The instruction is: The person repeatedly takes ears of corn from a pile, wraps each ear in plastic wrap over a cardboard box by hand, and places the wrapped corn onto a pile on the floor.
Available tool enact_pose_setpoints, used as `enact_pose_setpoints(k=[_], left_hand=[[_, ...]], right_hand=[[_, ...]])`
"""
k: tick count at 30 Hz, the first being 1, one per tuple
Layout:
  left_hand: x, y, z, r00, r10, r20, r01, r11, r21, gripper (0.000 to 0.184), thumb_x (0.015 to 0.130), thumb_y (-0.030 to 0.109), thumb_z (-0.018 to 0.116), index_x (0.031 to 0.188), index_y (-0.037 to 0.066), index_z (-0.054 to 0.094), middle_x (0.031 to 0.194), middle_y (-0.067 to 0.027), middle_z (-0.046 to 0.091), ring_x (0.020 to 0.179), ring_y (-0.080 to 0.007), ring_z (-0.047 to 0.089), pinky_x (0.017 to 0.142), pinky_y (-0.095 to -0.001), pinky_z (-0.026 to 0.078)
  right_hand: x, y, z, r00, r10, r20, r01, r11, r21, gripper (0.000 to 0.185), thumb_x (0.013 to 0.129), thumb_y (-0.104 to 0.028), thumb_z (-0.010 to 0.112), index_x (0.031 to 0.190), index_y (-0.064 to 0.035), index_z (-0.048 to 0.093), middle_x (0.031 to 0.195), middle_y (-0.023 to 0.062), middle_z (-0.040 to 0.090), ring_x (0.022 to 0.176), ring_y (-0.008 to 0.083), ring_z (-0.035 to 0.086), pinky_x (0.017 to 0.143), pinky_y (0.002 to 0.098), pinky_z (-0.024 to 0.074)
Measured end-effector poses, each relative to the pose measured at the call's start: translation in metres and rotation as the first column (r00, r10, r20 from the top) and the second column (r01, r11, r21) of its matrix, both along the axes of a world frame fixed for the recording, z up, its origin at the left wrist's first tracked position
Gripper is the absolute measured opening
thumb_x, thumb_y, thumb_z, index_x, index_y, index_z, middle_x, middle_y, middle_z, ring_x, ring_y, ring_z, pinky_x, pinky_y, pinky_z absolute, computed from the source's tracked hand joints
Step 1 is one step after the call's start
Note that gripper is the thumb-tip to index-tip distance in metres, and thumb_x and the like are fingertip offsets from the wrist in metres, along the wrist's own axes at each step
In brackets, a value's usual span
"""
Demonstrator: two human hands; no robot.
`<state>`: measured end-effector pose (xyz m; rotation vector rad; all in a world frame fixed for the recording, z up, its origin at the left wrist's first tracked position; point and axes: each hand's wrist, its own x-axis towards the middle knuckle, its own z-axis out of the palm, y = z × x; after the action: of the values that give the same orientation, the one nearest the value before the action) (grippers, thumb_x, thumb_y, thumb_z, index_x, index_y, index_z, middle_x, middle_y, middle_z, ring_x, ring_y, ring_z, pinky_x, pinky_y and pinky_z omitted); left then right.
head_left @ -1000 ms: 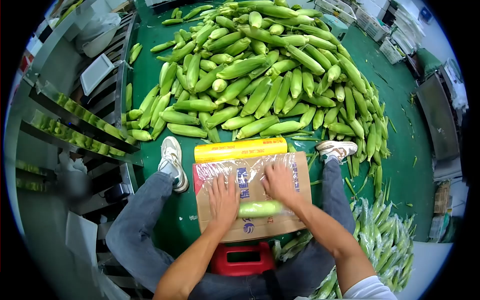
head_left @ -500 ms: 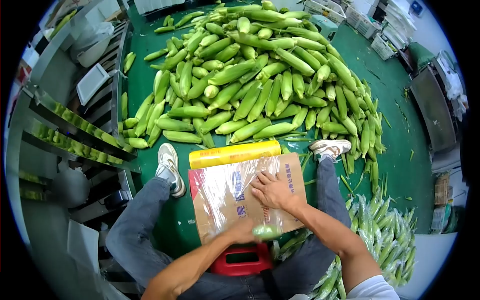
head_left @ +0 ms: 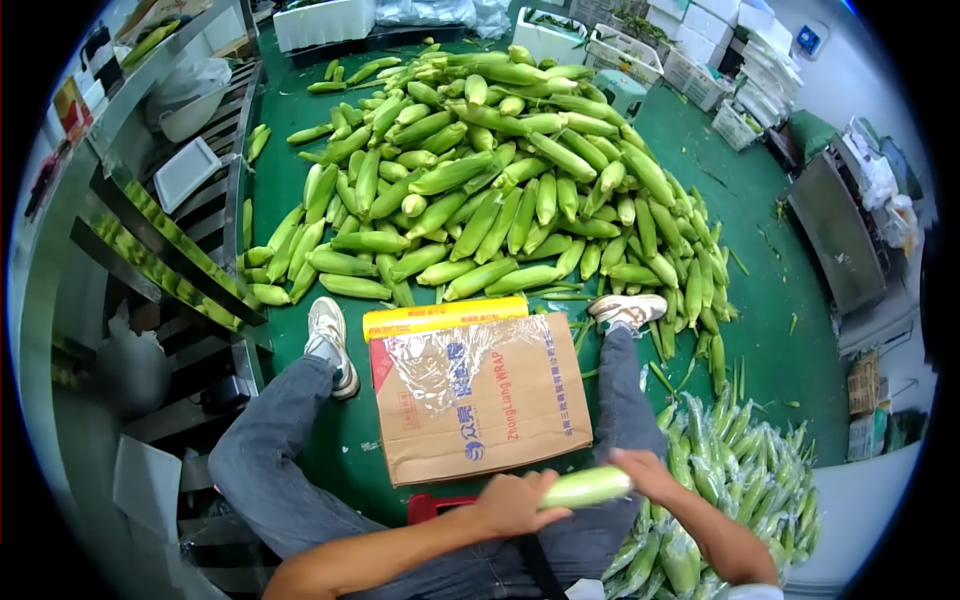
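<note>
An ear of corn in pale green husk point(head_left: 588, 487) lies level between my hands, over my lap and just below the cardboard box. My left hand point(head_left: 515, 503) grips its left end. Closed on the right end is my right hand point(head_left: 645, 473), slightly blurred. The cardboard box point(head_left: 535, 400) bears blue and red print and has clear film stretched over its upper left part. Against its far edge sits a yellow roll of wrap point(head_left: 440, 318). A red plastic stool point(head_left: 425, 505) shows partly beneath my left forearm.
A large heap of unwrapped corn point(head_left: 490, 190) spreads over the green floor ahead. At my right lies a pile of film-wrapped corn point(head_left: 740, 490). A metal slatted rack point(head_left: 215, 195) stands left, and white crates point(head_left: 625, 55) line the back.
My right hand has left the box top and come down to the corn's right end. My left hand has moved the corn slightly right and down. The view has shifted a little.
</note>
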<state>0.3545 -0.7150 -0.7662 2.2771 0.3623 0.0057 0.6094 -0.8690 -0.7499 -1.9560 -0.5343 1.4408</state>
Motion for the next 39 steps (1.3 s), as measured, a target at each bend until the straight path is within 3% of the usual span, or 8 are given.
enact_pose_setpoints(k=[6,13,16,21,31,34,36,39], left_hand=[[0.058,-0.050,-0.025,0.740,-0.104,0.665,-0.080,0.968,0.240,0.028,0.091,0.038,0.068,0.083,0.013,0.060,0.075,-0.0040,0.059,0.067,-0.0206,0.062,0.055,-0.0363,0.049],[-0.028,0.117,-0.129,0.870,0.485,0.085,-0.432,0.669,0.605,0.053,0.084,0.049,0.075,0.111,0.007,0.058,0.100,-0.0103,0.062,0.091,-0.0302,0.063,0.071,-0.0431,0.052],[-0.043,0.143,-0.155,0.850,0.526,0.035,-0.454,0.697,0.554,0.033,0.090,0.034,0.071,0.104,0.008,0.059,0.099,-0.0103,0.062,0.093,-0.0314,0.062,0.073,-0.0421,0.052],[-0.061,0.162,-0.161,0.930,0.358,0.088,-0.363,0.846,0.391,0.008,0.086,0.009,0.059,0.094,0.007,0.057,0.088,-0.0126,0.062,0.084,-0.0350,0.065,0.069,-0.0494,0.053],[-0.120,0.107,-0.123,0.964,0.137,-0.226,-0.086,0.971,0.223,0.009,0.084,0.007,0.057,0.092,0.006,0.059,0.087,-0.0137,0.063,0.084,-0.0346,0.068,0.070,-0.0468,0.056],[-0.114,0.106,-0.116,0.958,0.203,-0.204,-0.143,0.951,0.273,0.012,0.083,0.008,0.058,0.095,0.006,0.059,0.091,-0.0113,0.061,0.089,-0.0309,0.065,0.076,-0.0433,0.056],[-0.113,0.103,-0.128,0.946,0.237,-0.224,-0.179,0.952,0.248,0.014,0.083,0.009,0.058,0.096,0.007,0.060,0.092,-0.0114,0.058,0.091,-0.0298,0.063,0.079,-0.0420,0.055],[-0.104,0.103,-0.124,0.915,0.273,-0.296,-0.199,0.946,0.257,0.013,0.083,0.010,0.058,0.095,0.006,0.059,0.091,-0.0113,0.058,0.091,-0.0295,0.063,0.078,-0.0414,0.055]], right_hand=[[0.094,-0.274,0.042,0.924,-0.291,-0.247,0.031,0.703,-0.710,0.040,0.103,-0.039,0.047,0.085,-0.0067,0.065,0.064,0.0064,0.062,0.050,0.0158,0.056,0.047,0.0300,0.0466],[0.121,-0.233,0.043,0.391,0.910,-0.141,-0.544,0.105,-0.832,0.040,0.089,-0.047,0.072,0.097,-0.0081,0.073,0.087,0.0141,0.073,0.085,0.0268,0.072,0.072,0.0430,0.0547],[0.056,0.043,0.000,0.363,0.351,0.863,-0.259,0.928,-0.268,0.045,0.080,-0.043,0.084,0.103,-0.0074,0.068,0.093,0.0145,0.070,0.084,0.0362,0.068,0.074,0.0441,0.0549],[0.008,0.250,-0.127,0.275,0.224,0.935,-0.577,0.816,-0.026,0.021,0.090,-0.022,0.068,0.102,-0.0059,0.063,0.096,0.0204,0.065,0.094,0.0420,0.063,0.082,0.0497,0.0520],[0.080,0.109,-0.129,0.435,0.443,0.784,-0.818,0.559,0.138,0.007,0.087,-0.009,0.069,0.088,-0.0069,0.063,0.079,0.0120,0.064,0.077,0.0308,0.067,0.067,0.0415,0.0540],[0.140,0.144,-0.151,0.919,0.377,-0.118,-0.376,0.926,0.030,0.016,0.092,-0.019,0.074,0.087,-0.0034,0.074,0.079,0.0113,0.073,0.074,0.0115,0.070,0.068,0.0344,0.0556],[0.186,0.223,-0.162,0.588,0.389,0.709,-0.459,0.882,-0.103,0.013,0.088,-0.012,0.073,0.099,-0.0047,0.074,0.086,0.0162,0.074,0.078,0.0345,0.072,0.076,0.0400,0.0576],[0.210,0.345,-0.226,0.289,0.197,0.937,-0.589,0.808,0.013,0.066,0.076,-0.010,0.079,0.138,-0.0119,0.055,0.137,0.0178,0.060,0.125,0.0378,0.056,0.101,0.0456,0.0480]])
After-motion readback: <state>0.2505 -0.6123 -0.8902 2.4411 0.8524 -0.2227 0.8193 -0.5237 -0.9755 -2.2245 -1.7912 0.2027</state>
